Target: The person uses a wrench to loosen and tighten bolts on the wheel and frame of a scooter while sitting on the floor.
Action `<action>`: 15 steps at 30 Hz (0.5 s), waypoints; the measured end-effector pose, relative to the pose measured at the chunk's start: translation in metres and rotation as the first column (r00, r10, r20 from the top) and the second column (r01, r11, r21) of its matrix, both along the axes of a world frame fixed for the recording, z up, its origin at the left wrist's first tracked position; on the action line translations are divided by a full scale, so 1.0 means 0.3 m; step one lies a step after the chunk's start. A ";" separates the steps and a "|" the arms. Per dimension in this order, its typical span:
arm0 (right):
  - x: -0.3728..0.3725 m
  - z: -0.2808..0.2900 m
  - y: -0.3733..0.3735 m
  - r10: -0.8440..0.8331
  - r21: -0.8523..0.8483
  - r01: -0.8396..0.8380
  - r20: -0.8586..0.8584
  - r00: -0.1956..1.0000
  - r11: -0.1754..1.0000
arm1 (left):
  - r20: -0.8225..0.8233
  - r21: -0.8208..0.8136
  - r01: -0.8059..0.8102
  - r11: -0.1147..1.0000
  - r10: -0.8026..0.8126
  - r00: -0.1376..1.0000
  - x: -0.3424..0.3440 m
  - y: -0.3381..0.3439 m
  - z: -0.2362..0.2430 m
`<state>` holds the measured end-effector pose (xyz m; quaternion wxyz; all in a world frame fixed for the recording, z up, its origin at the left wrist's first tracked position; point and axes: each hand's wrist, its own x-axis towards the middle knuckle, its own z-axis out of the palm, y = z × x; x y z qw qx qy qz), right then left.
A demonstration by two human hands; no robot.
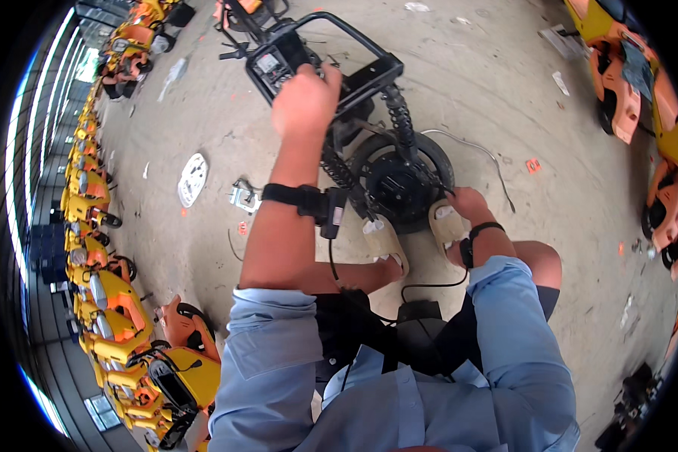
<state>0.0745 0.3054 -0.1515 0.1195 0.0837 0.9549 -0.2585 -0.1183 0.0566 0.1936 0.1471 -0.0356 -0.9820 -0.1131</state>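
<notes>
A stripped black scooter frame (358, 79) stands in front of me, with its rear wheel (399, 181) between my feet. My left hand (306, 102) is over the frame, beside an open compartment (273, 69) with electrical parts in it. Its fingers are curled, and what they grip is hidden under the hand. Low at the wheel's right side, my right hand (468, 203) has its fingers pressed together near the axle end; whatever they hold is too small to make out. A coil-spring shock absorber (401, 124) rises from the hub above that hand.
A thin grey cable (478, 145) lies on the concrete right of the wheel. A white oval plate (193, 181) and a small metal bracket (244, 196) lie to the left. Rows of yellow-orange scooters (90, 188) line both sides. Another person (114, 83) crouches far left.
</notes>
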 end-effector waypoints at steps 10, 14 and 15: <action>0.104 -0.160 -0.318 -0.493 -0.252 0.474 -0.011 0.870 0.844 | -0.048 -0.061 0.000 0.998 -0.003 0.999 -0.010 0.027 0.013; 0.097 -0.047 -0.429 -0.539 -0.515 0.772 0.557 0.632 0.373 | -0.052 -0.101 -0.021 0.995 0.016 0.999 -0.014 -0.026 0.016; 0.112 -0.096 -0.417 -0.592 -0.483 0.775 0.507 0.627 0.408 | -0.052 -0.106 0.000 0.994 -0.006 0.999 -0.024 -0.012 0.008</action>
